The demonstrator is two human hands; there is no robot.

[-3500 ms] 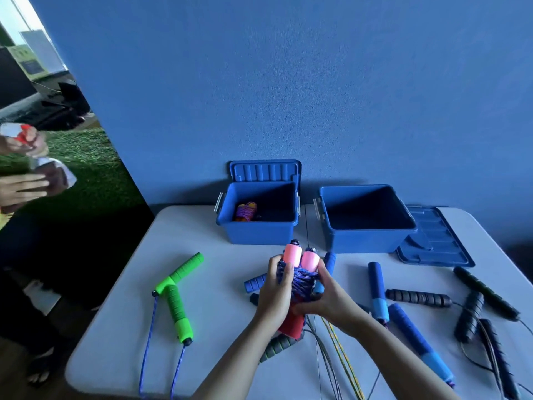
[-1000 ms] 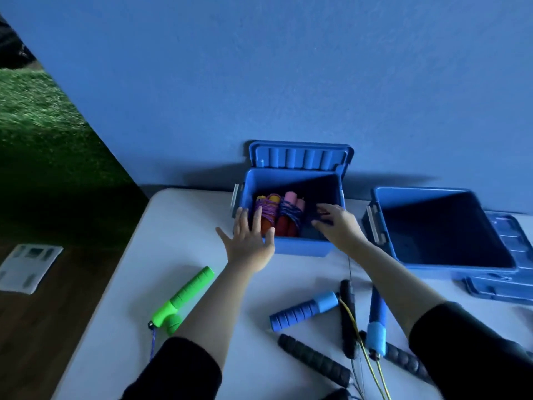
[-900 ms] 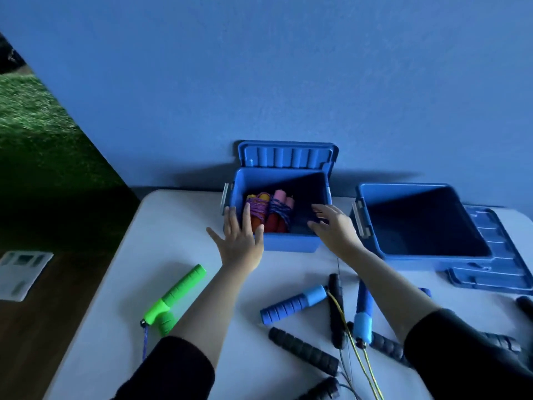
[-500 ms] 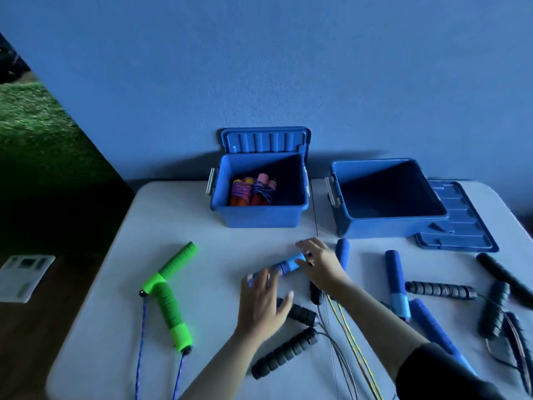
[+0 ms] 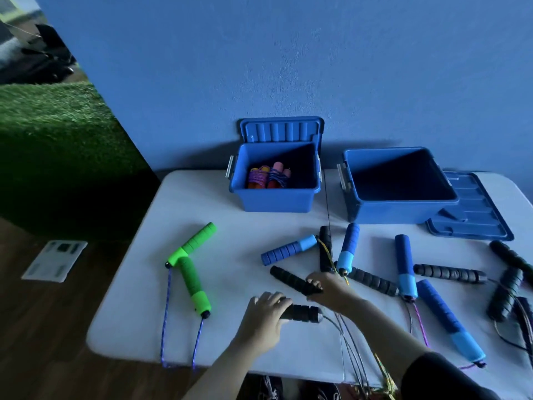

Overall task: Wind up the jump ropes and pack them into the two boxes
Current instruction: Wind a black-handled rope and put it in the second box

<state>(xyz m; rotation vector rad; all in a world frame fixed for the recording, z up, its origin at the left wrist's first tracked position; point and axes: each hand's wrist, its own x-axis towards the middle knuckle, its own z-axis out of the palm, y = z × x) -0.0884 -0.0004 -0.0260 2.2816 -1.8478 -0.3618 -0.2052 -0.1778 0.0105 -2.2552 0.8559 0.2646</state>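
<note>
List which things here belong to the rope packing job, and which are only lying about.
Job:
- black handles, gripped by left hand and right hand
- green rope
- blue handles
- left box
- right box

Lying about:
- scale on the floor

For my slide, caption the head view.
Both hands grip black rope handles; two wound ropes sit boxed.
</note>
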